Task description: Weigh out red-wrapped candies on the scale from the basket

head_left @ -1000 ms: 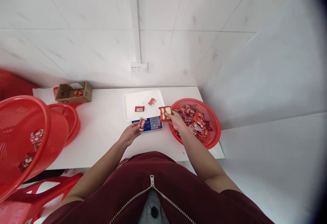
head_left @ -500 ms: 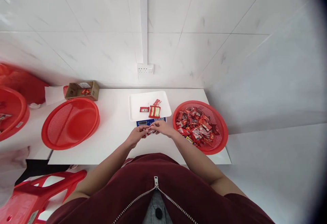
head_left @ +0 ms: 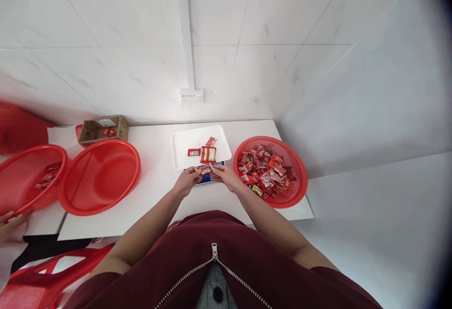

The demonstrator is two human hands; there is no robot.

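Note:
Between my fingertips is a small red snack packet point(head_left: 205, 171) with white lettering. My left hand point(head_left: 188, 180) pinches one end of it and my right hand point(head_left: 228, 178) the other. It is held just in front of a white tray point(head_left: 180, 142), over the blue front of a digital scale point(head_left: 203, 178). On the tray lie a red packet with pale yellow bars point(head_left: 208, 154), a small red packet with a white label point(head_left: 194, 152) and another red packet point(head_left: 211, 141). To the right, a red mesh basket point(head_left: 300, 177) holds a heap of mostly red packets point(head_left: 264, 170).
Left of the tray stand a red basket point(head_left: 100, 177) and a cardboard box point(head_left: 122, 128) with a few red packets. Further left, a co-worker's hand point(head_left: 12, 226) is at another red basket point(head_left: 21, 158). A red stool point(head_left: 52, 271) stands below the table's left side.
My view has shifted slightly right. The packet now shows more fully between my hands. The far-left basket has moved against the neighbouring one, and a co-worker's hand has appeared at it.

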